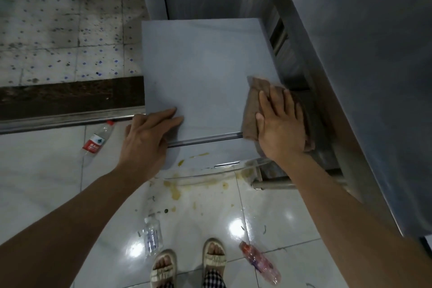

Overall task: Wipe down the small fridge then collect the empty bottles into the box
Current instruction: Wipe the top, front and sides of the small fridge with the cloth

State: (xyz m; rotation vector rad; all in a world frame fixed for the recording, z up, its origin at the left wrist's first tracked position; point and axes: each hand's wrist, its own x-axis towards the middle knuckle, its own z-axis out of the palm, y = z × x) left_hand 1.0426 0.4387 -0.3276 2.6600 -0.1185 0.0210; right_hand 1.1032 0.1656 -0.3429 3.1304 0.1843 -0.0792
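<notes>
Glossy white floor tiles (46, 194) carry yellowish spill stains (175, 190) near the sandalled feet (189, 262). A dark threshold strip (70, 97) divides them from grimy speckled tiles (65, 30). A stainless-steel unit (364, 65) stands at right.

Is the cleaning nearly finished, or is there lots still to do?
Lots left. Nothing looks finished yet. In hand: the right hand presses a brown cloth on the small fridge's top, at its right edge, while the left hand steadies the front corner. Yellow drips still mark the fridge front. Three bottles lie on the floor: red-label, clear and pink. No box is in view.
</notes>
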